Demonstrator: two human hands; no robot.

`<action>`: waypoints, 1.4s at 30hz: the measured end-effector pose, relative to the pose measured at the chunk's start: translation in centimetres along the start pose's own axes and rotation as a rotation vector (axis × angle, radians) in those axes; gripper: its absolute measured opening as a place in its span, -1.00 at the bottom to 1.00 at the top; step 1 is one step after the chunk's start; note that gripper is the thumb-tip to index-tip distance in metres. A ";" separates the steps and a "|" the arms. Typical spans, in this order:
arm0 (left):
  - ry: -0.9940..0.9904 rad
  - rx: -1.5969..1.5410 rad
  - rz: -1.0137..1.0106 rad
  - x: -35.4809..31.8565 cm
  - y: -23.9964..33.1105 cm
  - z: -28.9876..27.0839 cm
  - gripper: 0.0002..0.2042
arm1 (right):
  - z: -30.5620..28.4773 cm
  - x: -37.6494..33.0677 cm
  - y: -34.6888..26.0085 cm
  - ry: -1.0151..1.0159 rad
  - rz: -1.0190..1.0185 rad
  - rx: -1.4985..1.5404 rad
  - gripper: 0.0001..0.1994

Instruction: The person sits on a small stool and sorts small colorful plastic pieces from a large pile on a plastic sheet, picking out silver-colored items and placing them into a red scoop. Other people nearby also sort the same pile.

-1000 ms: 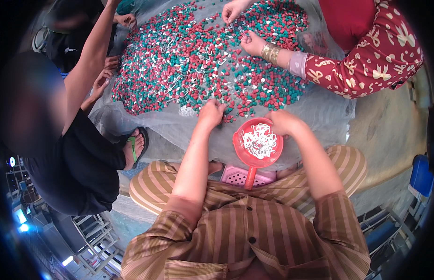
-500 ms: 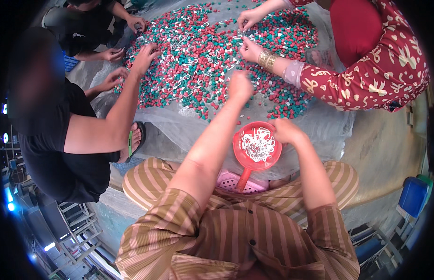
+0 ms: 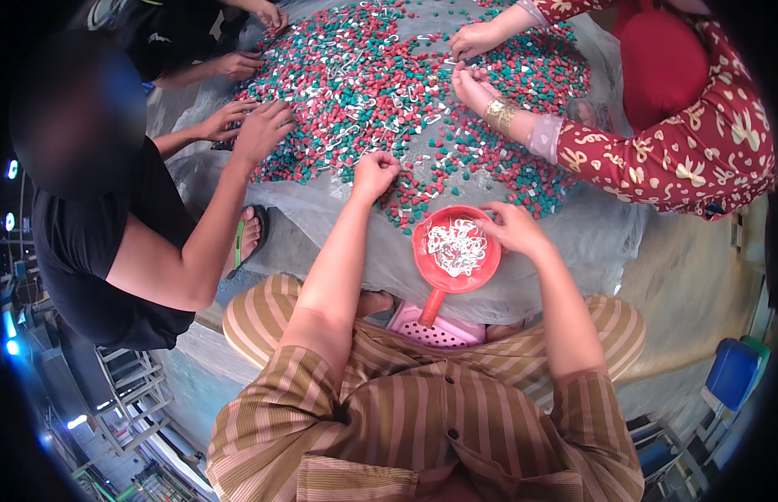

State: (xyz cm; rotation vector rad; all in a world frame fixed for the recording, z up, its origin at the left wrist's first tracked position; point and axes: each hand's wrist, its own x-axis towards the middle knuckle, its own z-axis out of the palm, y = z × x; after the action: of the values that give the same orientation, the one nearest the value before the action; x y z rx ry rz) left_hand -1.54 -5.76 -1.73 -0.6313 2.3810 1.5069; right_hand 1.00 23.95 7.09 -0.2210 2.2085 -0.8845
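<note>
We find a red, round plastic dipper [image 3: 456,284] in front of the wearer's lap, its straight handle pointing back over a pink perforated plastic item [image 3: 443,335]. White, thin hook-shaped clips [image 3: 458,247] lie tangled in its bowl. We note the left hand [image 3: 376,176], arm extended, fingers curled together at the near edge of the small red, green and white pieces [image 3: 410,188]; we cannot tell whether it grasps anything. The right hand [image 3: 516,228], elbow bent, reaches bent fingers over the dipper's right rim; its grip we cannot confirm.

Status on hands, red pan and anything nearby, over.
Left hand at near edge of pile. Right hand at rim of red pan. White hooks in pan. Co-workers' hands over pile.
</note>
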 end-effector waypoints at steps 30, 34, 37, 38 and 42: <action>0.202 0.554 0.534 5.8 4.1 4.2 -0.87 | -0.2 1.5 0.6 0.224 -0.061 0.013 -0.55; 0.252 0.847 0.578 7.4 5.6 6.2 -0.81 | -0.3 1.4 0.4 0.222 -0.037 0.010 -0.55; 0.243 1.006 0.486 8.0 6.3 7.2 -0.76 | -0.3 1.4 0.2 0.229 -0.018 0.011 -0.56; 0.250 0.993 0.474 8.5 6.3 7.3 -0.76 | -0.4 1.5 0.0 0.231 -0.018 0.009 -0.56; 0.237 1.047 0.542 8.5 6.0 6.5 -0.77 | -0.2 1.5 0.3 0.242 -0.034 0.005 -0.57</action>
State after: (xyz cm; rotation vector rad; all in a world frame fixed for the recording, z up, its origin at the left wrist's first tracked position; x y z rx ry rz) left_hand -11.99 0.40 -3.42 0.1086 3.1616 0.1017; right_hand -0.16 23.67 6.16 -0.1560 2.4312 -0.9787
